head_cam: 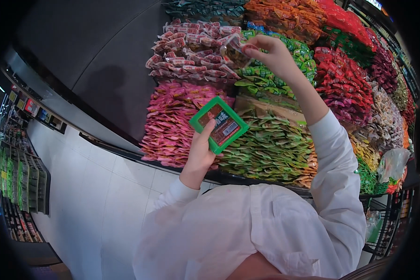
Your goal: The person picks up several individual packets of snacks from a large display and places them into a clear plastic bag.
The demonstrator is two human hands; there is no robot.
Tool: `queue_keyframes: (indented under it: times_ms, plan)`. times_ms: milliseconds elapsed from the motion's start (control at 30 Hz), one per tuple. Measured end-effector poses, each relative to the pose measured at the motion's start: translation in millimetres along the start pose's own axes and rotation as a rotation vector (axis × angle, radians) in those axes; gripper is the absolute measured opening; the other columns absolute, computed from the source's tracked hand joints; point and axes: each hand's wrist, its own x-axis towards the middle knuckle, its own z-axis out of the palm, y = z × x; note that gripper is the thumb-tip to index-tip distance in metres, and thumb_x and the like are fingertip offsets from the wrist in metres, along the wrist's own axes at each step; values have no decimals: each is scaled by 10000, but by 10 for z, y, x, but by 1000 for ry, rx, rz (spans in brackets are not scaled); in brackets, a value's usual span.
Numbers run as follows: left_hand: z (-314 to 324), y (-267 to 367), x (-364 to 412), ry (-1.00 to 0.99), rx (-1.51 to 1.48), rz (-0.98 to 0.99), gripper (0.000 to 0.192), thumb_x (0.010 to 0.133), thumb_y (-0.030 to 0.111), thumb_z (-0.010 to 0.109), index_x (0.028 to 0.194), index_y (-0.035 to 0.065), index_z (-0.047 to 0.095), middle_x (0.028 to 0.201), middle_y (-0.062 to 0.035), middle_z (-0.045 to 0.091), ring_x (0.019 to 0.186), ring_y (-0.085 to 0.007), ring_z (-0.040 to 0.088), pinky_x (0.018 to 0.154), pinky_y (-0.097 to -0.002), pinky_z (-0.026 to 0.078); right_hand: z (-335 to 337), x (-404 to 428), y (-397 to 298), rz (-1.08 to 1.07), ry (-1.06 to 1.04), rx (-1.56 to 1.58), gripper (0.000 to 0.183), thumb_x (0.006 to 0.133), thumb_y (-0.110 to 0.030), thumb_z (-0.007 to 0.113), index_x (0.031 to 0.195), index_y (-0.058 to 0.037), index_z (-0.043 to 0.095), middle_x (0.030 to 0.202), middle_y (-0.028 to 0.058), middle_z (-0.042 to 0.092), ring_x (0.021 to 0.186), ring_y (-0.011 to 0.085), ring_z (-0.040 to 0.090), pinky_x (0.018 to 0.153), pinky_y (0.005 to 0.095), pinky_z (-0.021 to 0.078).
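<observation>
My left hand (203, 147) grips a green packet (219, 124) with a dark printed front and a barcode. It is held above rows of pink snack packets (168, 129) and green-brown snack packets (273, 150). Farther out, my right hand (274, 56) pinches a small clear snack packet (236, 52) with dark contents and red print between thumb and fingers. That packet hangs over the border between white-and-red packets (185, 49) and bright green packets (294, 52).
Orange packets (283, 15) and red packets (339, 77) fill the display's far and right parts. A clear plastic bag (393, 164) lies at its right end. Left of the display is a dark panel (101, 70); pale tiled floor (87, 196) leads to stocked shelves (17, 175).
</observation>
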Motion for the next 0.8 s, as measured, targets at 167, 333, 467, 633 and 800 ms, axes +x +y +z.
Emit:
queue_keyframes:
  times_ms: [167,333,467,633,800]
  plan:
    - [-282,132,-48,-49,-35,32,370,915,189,518,1243,45,421,1169,-142,552,1024,-281,594,812,-447,542,473,777,196,-79,46,-384,204,782,-218,672,925,-73,665,868,84,667,825,243,625,752,357,488]
    - [-437,228,-75,-77,-118,-3,399,913,166,521,1268,43,389,1153,-167,551,975,-311,613,731,-442,578,811,1030,603,-87,-90,-517,180,744,-199,690,892,-97,680,848,83,659,940,280,558,829,390,454]
    - [-472,303,-69,-78,-129,-16,381,915,153,516,1262,44,401,1166,-163,545,1001,-302,603,756,-448,573,954,969,648,-238,-36,-713,120,687,-214,720,794,-163,703,1035,74,613,1074,321,467,938,432,374]
    - [-455,305,-20,-61,-132,-40,352,914,119,512,1247,45,423,1166,-136,549,1031,-276,591,787,-447,563,975,958,785,-136,-20,-802,98,678,-259,737,754,-202,714,1277,92,483,1272,397,297,1031,485,284]
    - [-443,278,2,-59,-139,-60,357,906,130,522,1240,46,428,1153,-128,555,1016,-276,597,775,-437,564,939,948,727,-81,-74,-744,179,701,-278,729,856,-190,706,1301,105,466,1285,413,282,1042,493,268]
